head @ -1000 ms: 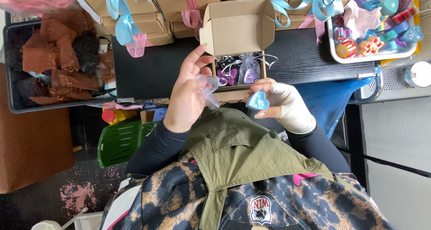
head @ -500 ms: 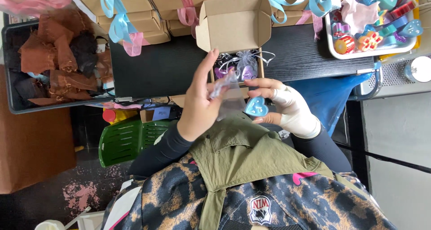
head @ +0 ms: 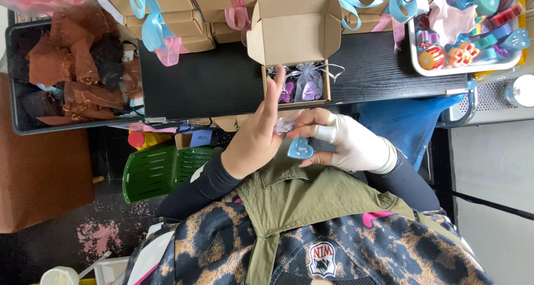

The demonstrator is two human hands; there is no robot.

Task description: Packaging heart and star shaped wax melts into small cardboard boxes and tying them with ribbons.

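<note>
Both hands meet just off the near edge of the surface (head: 222,79), over the person's lap. The left hand (head: 253,143) has its fingers stretched up and its thumb pinching a small clear pouch (head: 283,125). The right hand (head: 339,143), wrapped in a white bandage-like glove, grips the same pouch from the other side with its fingertips and cradles a light-blue heart-shaped piece (head: 300,147) against the palm below. So both hands are closed on the pouch, and the heart sits in the right one, under the pouch.

Just beyond the hands, at the near edge of the black surface, stands an open cardboard box (head: 295,29) with its lid tipped back. Inside lie sheer tied pouches (head: 308,85) with purple pieces in them.

Along the far edge runs a row of closed cardboard boxes (head: 167,18) tied with blue and pink ribbons. At the right end of the surface a white tray (head: 461,69) holds a jumble of coloured shaped pieces, red, orange, teal and purple. A blue plastic bag (head: 406,124) hangs off the near edge below it.

Off the left end, a dark bin (head: 16,124) is packed with brown and black fabric pouches. Under the surface, on the dark floor, sits a green plastic stool (head: 156,171), and a brown box stands further left
</note>
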